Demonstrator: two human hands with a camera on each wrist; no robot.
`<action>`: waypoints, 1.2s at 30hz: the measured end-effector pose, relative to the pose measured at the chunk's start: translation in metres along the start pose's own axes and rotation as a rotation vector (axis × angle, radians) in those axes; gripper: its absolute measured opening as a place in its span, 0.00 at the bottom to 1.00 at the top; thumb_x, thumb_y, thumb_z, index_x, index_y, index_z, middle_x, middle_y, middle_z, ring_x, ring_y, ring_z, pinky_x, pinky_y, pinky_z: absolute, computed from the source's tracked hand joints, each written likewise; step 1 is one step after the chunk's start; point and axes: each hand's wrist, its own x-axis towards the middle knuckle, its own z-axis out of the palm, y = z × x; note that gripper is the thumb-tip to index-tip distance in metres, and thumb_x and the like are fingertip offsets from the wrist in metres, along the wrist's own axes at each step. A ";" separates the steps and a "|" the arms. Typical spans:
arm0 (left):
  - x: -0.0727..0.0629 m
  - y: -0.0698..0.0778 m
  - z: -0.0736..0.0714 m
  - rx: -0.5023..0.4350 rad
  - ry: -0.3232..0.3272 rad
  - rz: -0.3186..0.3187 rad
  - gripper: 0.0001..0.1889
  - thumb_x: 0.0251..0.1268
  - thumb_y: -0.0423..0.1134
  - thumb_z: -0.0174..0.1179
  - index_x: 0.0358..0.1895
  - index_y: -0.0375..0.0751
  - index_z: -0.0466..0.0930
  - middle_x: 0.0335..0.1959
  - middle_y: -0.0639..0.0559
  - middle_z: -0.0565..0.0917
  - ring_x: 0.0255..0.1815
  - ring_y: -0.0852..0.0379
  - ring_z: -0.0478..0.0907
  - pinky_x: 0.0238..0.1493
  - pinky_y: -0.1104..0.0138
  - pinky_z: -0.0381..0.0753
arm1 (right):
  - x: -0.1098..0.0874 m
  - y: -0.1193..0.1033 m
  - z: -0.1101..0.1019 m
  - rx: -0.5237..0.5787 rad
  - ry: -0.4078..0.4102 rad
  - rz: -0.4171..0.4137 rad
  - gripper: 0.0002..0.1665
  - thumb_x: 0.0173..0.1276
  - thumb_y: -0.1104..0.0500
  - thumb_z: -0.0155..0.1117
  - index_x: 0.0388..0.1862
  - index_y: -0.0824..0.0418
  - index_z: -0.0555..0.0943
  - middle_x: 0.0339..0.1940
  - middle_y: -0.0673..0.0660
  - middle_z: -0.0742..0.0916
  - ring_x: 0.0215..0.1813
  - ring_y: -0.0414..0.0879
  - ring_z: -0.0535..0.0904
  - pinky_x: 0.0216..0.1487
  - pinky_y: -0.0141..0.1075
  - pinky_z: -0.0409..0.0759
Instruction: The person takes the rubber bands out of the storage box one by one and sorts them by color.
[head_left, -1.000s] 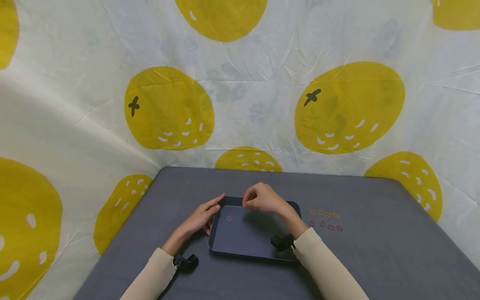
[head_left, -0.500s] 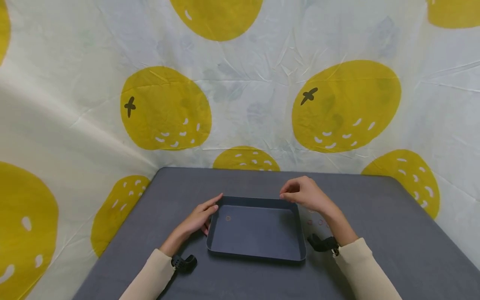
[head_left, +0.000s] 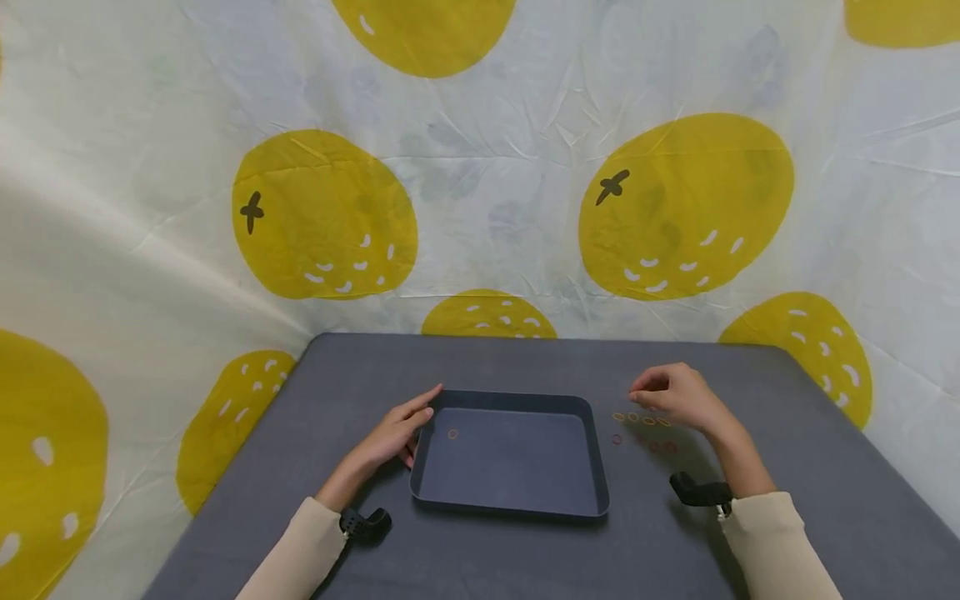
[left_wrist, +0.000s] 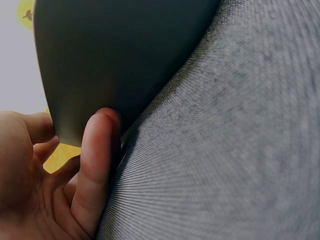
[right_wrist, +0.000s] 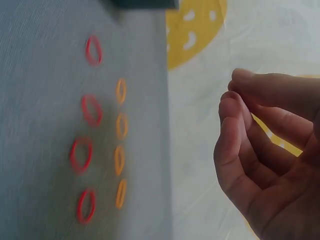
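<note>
A shallow dark grey tray (head_left: 517, 462) lies on the cloth-covered table, with one small orange rubber band (head_left: 453, 434) near its left end. My left hand (head_left: 393, 433) grips the tray's left side by the far corner, thumb over the rim; in the left wrist view a fingertip (left_wrist: 100, 135) presses the outer wall. To the right of the tray, my right hand (head_left: 678, 396) hovers over the loose bands, thumb and fingertips brought together and nothing visible between them. Below it lie a row of orange bands (right_wrist: 121, 126) and a row of red bands (right_wrist: 92, 110).
The grey table (head_left: 360, 367) ends at a white curtain (head_left: 495, 208) printed with yellow fruit. Each wrist wears a black camera mount, the left one (head_left: 365, 523) close to the tabletop. The tray's near edge (right_wrist: 145, 2) shows at the top of the right wrist view.
My right hand has moved from over the tray, across its right far corner, to above the bands on the right. The left hand stays on the tray.
</note>
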 end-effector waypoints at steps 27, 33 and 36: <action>0.000 -0.001 -0.002 -0.026 -0.018 -0.003 0.29 0.86 0.50 0.46 0.84 0.62 0.54 0.77 0.33 0.67 0.16 0.57 0.80 0.19 0.61 0.86 | -0.010 0.079 -0.004 -0.068 -0.039 0.138 0.10 0.68 0.60 0.72 0.40 0.67 0.90 0.33 0.55 0.90 0.31 0.41 0.80 0.31 0.32 0.81; 0.001 -0.001 -0.003 -0.025 -0.023 -0.004 0.29 0.86 0.51 0.45 0.84 0.63 0.54 0.76 0.33 0.69 0.16 0.57 0.81 0.20 0.60 0.86 | -0.012 0.080 -0.003 -0.070 -0.039 0.126 0.10 0.68 0.60 0.72 0.40 0.67 0.90 0.33 0.55 0.90 0.31 0.41 0.79 0.32 0.32 0.81; 0.001 -0.001 -0.004 -0.023 -0.018 -0.006 0.29 0.86 0.51 0.46 0.84 0.63 0.54 0.69 0.32 0.76 0.16 0.58 0.80 0.20 0.60 0.86 | -0.013 0.080 -0.004 -0.072 -0.038 0.126 0.10 0.68 0.60 0.72 0.40 0.67 0.90 0.32 0.55 0.90 0.31 0.40 0.79 0.32 0.32 0.81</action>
